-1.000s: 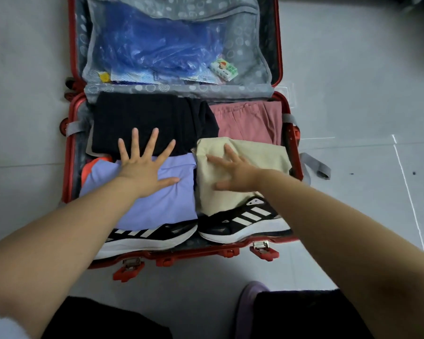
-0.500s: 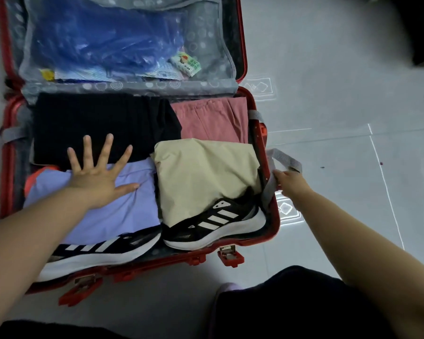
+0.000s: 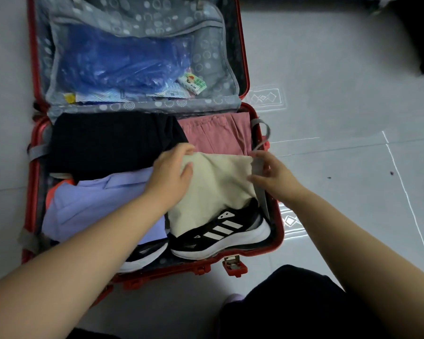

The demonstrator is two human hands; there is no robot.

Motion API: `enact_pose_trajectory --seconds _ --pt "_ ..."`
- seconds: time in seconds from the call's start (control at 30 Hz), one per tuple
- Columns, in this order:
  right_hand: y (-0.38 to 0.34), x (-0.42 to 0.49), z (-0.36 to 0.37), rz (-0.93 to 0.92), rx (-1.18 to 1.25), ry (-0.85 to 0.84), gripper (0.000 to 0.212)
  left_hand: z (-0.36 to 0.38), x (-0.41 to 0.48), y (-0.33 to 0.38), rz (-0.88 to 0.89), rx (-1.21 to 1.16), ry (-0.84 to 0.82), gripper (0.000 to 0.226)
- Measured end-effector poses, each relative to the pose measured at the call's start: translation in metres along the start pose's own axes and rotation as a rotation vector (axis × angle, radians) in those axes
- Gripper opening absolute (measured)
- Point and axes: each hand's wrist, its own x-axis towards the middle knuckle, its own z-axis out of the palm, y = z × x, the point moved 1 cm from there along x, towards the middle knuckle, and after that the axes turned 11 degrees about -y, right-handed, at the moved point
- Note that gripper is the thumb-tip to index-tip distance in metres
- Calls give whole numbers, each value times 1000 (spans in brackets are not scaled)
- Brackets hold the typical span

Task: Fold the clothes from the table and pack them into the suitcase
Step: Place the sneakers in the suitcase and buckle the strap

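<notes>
Head view: I find the suitcase (image 3: 280,231) lying open on the floor, its near half almost full.
The black garment (image 3: 108,140) lies far left, the pink garment (image 3: 216,135) far right, the lilac garment (image 3: 96,206) near left, the cream garment (image 3: 213,189) near right, the shoes (image 3: 220,236) along the near wall; the left hand (image 3: 171,177) grips the cream garment's far left corner; the right hand (image 3: 274,177), I think, pinches the grey strap (image 3: 263,133) by the right wall, though blur hides its fingertips; I judge the folding done, with strapping and closing left.

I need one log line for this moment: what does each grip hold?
left grip: pinches beige cloth corner | right grip: holds strap | suitcase: open, packed
</notes>
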Motion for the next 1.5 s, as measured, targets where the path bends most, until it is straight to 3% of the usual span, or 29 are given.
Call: enact_pose_trajectory --seconds 0.1,0.23,0.3,0.4,0.43,0.5,0.57,0.63,0.73,0.83,0.9,0.97,1.07,1.2,1.3,1.43,1.5 --pt "-11 -19 28 -259 -402 -266 52 37 13 42 92 -178 -152 39" --pt "0 -30 50 -267 -662 -479 60 73 29 55 -116 -221 -455 72" --pt "4 -31 55 -229 -664 -544 61 83 34 53 -167 -221 -478 76" --pt "6 -33 52 -156 -461 -614 50 89 41 48 -192 -200 -382 60" --pt "4 -34 46 -95 -344 -577 37 90 43 45 -202 -236 -349 52" --pt "3 -35 27 82 -26 -341 21 90 43 39 -227 -377 -317 40" --pt "16 -29 9 323 353 -68 30 88 39 34 -234 -514 -303 32" --pt "29 -20 3 460 643 35 38 85 37 32 -212 -556 -288 30" --pt "30 -3 10 405 943 142 36 81 37 32 -191 -568 -306 32" --pt "12 13 18 292 983 298 16 80 37 34 -190 -585 -327 48" --pt "0 22 17 219 894 387 5 77 36 34 -192 -579 -321 58" --pt "-12 27 13 123 697 416 9 72 33 34 -195 -548 -321 66" --pt "-35 29 14 -10 362 306 19 60 29 33 -201 -518 -261 73" --pt "-65 24 30 -138 30 139 33 32 32 31 -225 -604 -135 53" --pt "-82 18 48 -237 -448 27 50 9 30 27 -221 -759 -33 25" --pt "-99 10 59 -266 -943 -99 71 -18 10 9 -322 -1043 18 29" --pt "-106 6 67 -339 -1064 -187 74 -31 -4 -5 -369 -1135 -6 16"
